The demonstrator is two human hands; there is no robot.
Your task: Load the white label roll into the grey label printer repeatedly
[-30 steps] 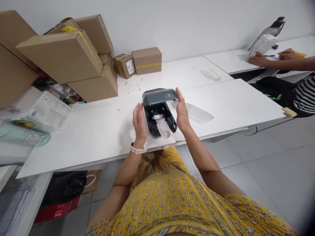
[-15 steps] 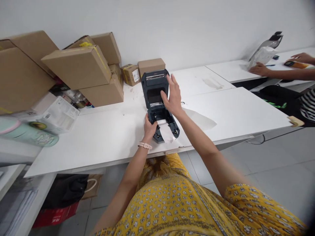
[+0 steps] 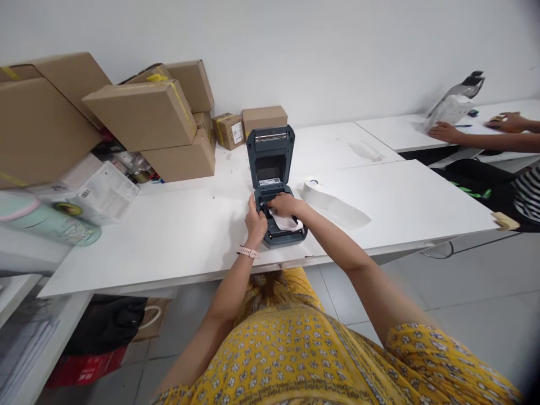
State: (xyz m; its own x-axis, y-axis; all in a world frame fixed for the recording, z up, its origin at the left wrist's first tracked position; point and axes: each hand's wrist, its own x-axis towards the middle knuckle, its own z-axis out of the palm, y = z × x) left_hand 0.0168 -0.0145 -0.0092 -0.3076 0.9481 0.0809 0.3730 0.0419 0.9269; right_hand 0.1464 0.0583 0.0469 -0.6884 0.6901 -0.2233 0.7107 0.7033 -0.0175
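From where I stand, the label printer [image 3: 287, 242] sits on the table [image 3: 181, 225] close to its near edge, right in front of the person. Its lid [image 3: 270, 157] stands up and leans back, which leaves the inside open to reach. The left hand [image 3: 256, 224] is half closed on the printer's left side, fingers along the outside and thumb over the rim, probably to steady the body. The right hand [image 3: 283, 205] reaches in over the white paper strip [image 3: 287, 224], which lies towards the front, its loose end curling up.

The right fingers are bent downwards, and that hand hides much of the inside; I can't tell whether they pinch the paper or press a part. Beside the printer, a long white strip [image 3: 346, 211] lies near a small roll [image 3: 313, 183]; whether they join is unclear from here.
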